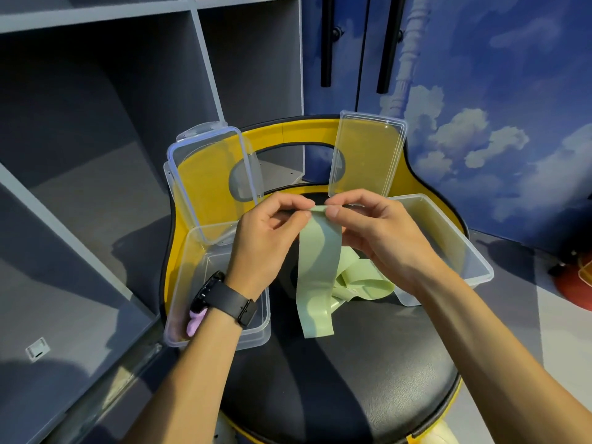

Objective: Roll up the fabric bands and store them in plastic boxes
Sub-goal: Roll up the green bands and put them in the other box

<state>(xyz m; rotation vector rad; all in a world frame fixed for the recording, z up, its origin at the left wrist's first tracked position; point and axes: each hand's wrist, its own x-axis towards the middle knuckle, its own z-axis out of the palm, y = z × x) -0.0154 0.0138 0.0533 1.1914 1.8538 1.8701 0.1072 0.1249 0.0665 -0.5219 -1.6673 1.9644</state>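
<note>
Green fabric band: top end pinched between left hand and right hand fingers (thumbs clamped), long axis hanging downward toward the viewer.

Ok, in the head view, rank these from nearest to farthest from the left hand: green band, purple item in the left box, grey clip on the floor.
1. Green band: pinched at its top edge by the left hand, with the right hand on the other side.
2. Purple item: below the left wrist, inside the left plastic box.
3. Grey clip: far left, on the floor.
</note>
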